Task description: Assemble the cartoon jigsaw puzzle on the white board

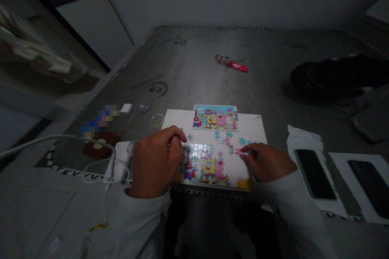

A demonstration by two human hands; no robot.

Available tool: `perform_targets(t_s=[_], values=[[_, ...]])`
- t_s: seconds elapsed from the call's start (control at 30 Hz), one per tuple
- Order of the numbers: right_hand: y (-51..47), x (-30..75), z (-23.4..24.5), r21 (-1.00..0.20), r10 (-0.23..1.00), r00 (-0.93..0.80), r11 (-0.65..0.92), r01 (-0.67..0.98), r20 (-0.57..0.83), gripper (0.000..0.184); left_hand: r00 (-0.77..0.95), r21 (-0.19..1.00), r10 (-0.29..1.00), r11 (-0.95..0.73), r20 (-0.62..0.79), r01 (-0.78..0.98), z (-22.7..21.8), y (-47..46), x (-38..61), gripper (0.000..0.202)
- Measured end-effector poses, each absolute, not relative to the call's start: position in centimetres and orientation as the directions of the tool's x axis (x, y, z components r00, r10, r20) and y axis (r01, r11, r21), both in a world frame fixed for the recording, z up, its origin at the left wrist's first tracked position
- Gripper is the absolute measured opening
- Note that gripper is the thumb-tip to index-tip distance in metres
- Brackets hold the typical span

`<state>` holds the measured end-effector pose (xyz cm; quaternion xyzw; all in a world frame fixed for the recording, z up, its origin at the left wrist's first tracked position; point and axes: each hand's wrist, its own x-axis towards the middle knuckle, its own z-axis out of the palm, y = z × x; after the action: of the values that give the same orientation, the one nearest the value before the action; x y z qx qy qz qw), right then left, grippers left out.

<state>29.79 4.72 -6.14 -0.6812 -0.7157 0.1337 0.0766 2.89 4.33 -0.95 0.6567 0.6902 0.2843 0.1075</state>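
Observation:
A partly built cartoon jigsaw puzzle (206, 166) lies on a white board (255, 129) on a grey mattress. My left hand (156, 162) rests at the puzzle's left edge, fingers curled in a pinch on a puzzle piece I can barely make out. My right hand (264, 162) lies at the right of the puzzle, fingertips pressed on a pink loose piece (238, 151). Several loose blue and pink pieces (227, 137) are scattered above the puzzle. A printed reference picture (215, 117) sits at the board's far edge.
Two dark phones (314, 174) (369, 186) lie on white paper at the right. A white charger with cables (117, 162) is at the left. A red wrapper (232, 63) lies further back, dark clothing (334, 77) at the far right. A small white box (126, 108) sits to the left.

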Motion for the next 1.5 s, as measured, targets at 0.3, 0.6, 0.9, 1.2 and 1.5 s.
perform_targets(t_s=[0.3,0.6,0.9,1.2,1.5], values=[[4.66,30.00,-6.18,-0.289,0.996,-0.071,0.053,0.956,-0.052,0.019,-0.081,0.513,0.969,-0.054,0.235,0.857,-1.16,4.43,2.83,0.025],[4.85,29.87,-6.34,-0.283,0.996,-0.050,0.028,0.959,-0.071,0.017,-0.057,0.504,0.969,-0.073,0.239,0.860,-1.08,4.61,2.89,0.026],[4.82,30.01,-7.06,-0.312,0.996,-0.084,0.070,0.948,-0.031,0.024,-0.075,0.515,0.967,-0.063,0.243,0.855,-1.20,4.54,3.02,0.025],[4.85,29.78,-6.43,-0.316,0.997,-0.052,0.032,0.948,-0.054,0.021,-0.100,0.499,0.968,-0.029,0.231,0.866,-1.20,4.55,2.45,0.026],[4.87,29.75,-6.10,-0.340,0.995,-0.054,0.021,0.940,-0.089,0.022,-0.111,0.492,0.967,-0.017,0.231,0.870,-1.22,4.48,2.24,0.026]])
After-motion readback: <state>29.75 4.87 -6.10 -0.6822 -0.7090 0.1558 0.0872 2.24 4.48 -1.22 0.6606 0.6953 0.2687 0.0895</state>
